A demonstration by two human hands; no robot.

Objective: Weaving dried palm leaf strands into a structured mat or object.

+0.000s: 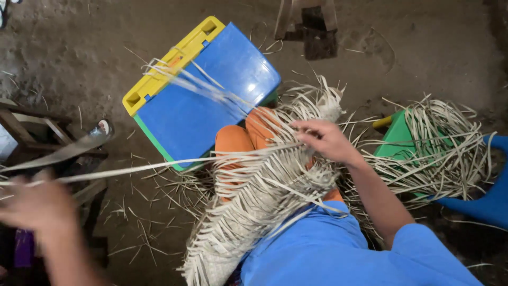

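We see a blue and yellow plastic stool (211,90) on the dirt floor (434,47), far and left of centre. A green stool (398,136) on the right carries a loose heap of pale strips (450,143). A wooden stool leg (312,26) stands at the far edge, and dark wooden furniture (32,132) sits at the left.

I see the woven mat (254,212) lying across my lap, with a stool (201,100) in front. A heap of strips (439,148) lies to my right, on a small chair (397,135).

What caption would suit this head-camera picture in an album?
Right hand grips a woven strip mat while the blurred left hand pulls a strip.
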